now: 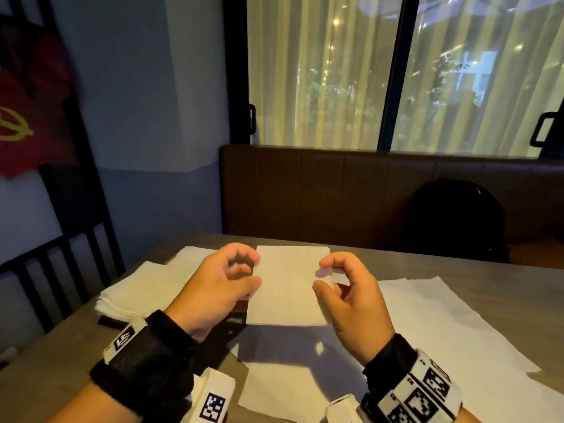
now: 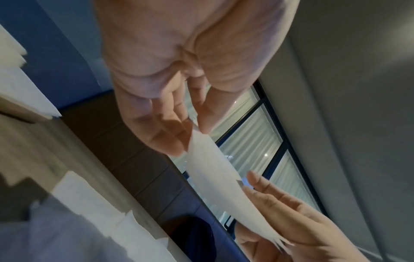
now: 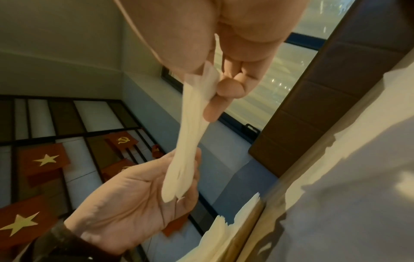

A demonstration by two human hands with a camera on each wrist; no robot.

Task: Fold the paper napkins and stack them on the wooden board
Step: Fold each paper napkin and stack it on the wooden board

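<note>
We note one thin white rectangular paper napkin (image 1: pixel 288 285), soft and faintly textured, held up in the air above the grey-brown wood-grain counter (image 1: pixel 427 267), between two bare hands. The left hand (image 1: pixel 213 288) has its grip narrowed to a pinch: thumb and forefinger close on the napkin's left edge, the other fingers curled loosely behind. The right hand (image 1: pixel 351 297) does the same at the right edge, thumb below and forefinger above, with a small corner of paper showing between them. From the right wrist view the napkin (image 3: pixel 190 141) sags in a limp, creased band from one grip to the other; we count at least two layers at its lower end. From the left wrist view it (image 2: pixel 215 180) appears as a pale curved strip, its far end frayed against the right hand's fingers (image 2: pixel 280 200). To the left on the counter lies one stack of flat white paper napkins (image 1: pixel 143 291), many sheets thick with slightly ragged edges; we cannot count the sheets. One large sheet of smooth white paper (image 1: pixel 457 331) lies flat under and to the right of the hands. Each wrist carries a black band with black-and-white square markers. A brown padded bench back (image 1: pixel 335 190) stands beyond the counter, a dark rounded bag (image 1: pixel 457 218) against it.
</note>
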